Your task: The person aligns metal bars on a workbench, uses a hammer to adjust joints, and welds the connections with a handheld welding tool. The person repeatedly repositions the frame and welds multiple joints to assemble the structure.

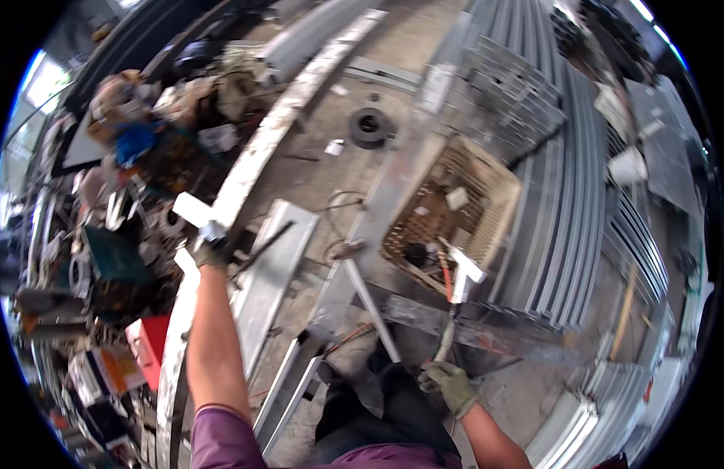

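My left arm reaches forward to a long, pale metal beam [272, 133] worn in patches. On that beam my gloved left hand [211, 248] is closed around something small and silvery, too blurred to name. A short white bar [193, 209] sticks out just beyond the fingers. Low at the right, my gloved right hand [449, 387] grips the end of a hammer-like tool [448, 336], its handle pointing away from me. The tool's bright T-shaped head [465, 275] overlaps the near edge of a beige plastic crate [507, 205].
Long grey metal profiles [561, 227] lie stacked right of the crate. A dark round wheel-like part [370, 127] rests on the floor ahead. A flat metal channel [280, 258] lies beside the beam. Cluttered scrap and a red box [148, 350] stand at the left.
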Available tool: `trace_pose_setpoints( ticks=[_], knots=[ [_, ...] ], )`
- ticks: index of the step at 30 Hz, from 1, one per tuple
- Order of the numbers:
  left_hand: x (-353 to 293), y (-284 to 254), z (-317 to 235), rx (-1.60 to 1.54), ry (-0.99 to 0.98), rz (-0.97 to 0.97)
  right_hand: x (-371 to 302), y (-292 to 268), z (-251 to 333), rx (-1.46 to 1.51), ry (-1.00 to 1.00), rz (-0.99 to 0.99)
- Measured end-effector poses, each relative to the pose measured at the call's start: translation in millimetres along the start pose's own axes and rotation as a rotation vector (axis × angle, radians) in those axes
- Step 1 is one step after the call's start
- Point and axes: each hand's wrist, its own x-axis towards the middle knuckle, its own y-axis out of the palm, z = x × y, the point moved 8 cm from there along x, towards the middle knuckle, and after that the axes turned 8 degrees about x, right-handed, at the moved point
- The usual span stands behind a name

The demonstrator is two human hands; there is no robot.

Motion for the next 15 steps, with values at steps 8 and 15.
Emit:
trace_pose_setpoints(
  ticks=[8,15],
  knots=[
    [-71.7,-6.8,-21.6,1.038,0.09,-0.52,55.2,-48.5,65.6,-0.185,-0.301,-0.066],
    [-225.6,253.9,86.6,1.7,0.679,0.443,162.9,-132.6,235.3,-0.424,-0.604,-0.43]
  ],
)
